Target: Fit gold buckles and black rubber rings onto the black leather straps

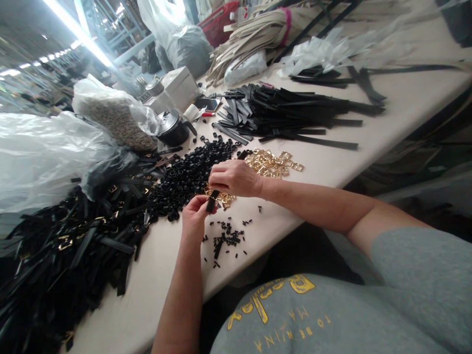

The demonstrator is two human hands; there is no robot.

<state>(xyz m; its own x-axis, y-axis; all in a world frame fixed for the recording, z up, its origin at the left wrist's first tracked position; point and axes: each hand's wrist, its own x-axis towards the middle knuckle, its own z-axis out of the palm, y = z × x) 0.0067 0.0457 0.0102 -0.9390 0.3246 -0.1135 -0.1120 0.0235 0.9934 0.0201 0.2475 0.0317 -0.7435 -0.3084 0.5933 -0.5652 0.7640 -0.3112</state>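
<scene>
My left hand [195,212] pinches the lower end of a short black strap [212,200] above the table. My right hand [233,177] curls over the strap's top end, fingers closed, with a gold buckle [208,190] showing at its fingertips. Behind the hands lies a heap of black rings [188,176]. More gold buckles [273,163] sit to the right of my right hand. Small black bits [227,239] are scattered on the table below my hands.
Finished black straps with gold buckles [73,241] are piled at left. Loose black straps [280,110] lie at the back. Clear plastic bags [40,152], a dark pot [173,129], a phone [207,103] and beige bands [250,37] crowd the far side. The table edge [295,216] runs diagonally.
</scene>
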